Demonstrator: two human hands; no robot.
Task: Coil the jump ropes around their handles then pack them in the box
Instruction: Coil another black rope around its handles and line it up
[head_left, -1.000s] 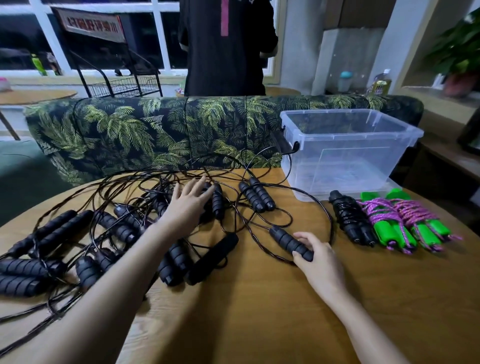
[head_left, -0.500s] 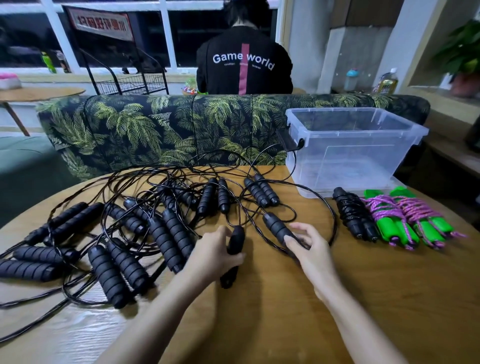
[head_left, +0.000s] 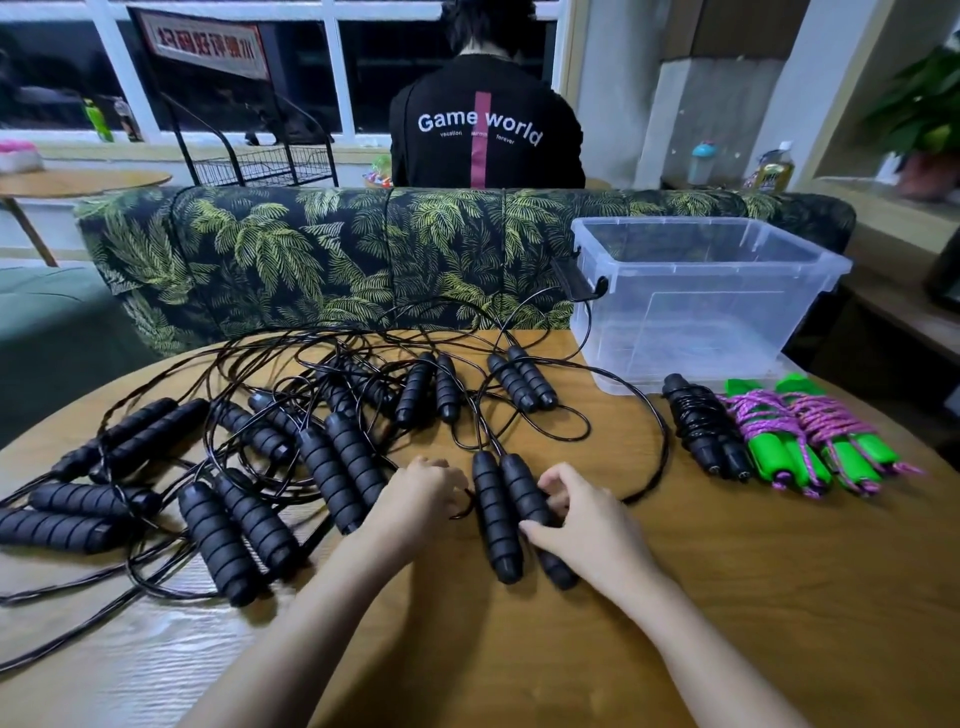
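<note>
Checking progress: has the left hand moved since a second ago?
Yes. Against the box, the left hand drew back from the pile toward the near table edge, beside the handles.

Rope tangle left; box apparently open-topped.

- Shifted left hand out of the tangle left of the box, up against the black handles.
- Brought those two handles together, side by side, front-left of the box.
- Curled right hand over the pair.
</note>
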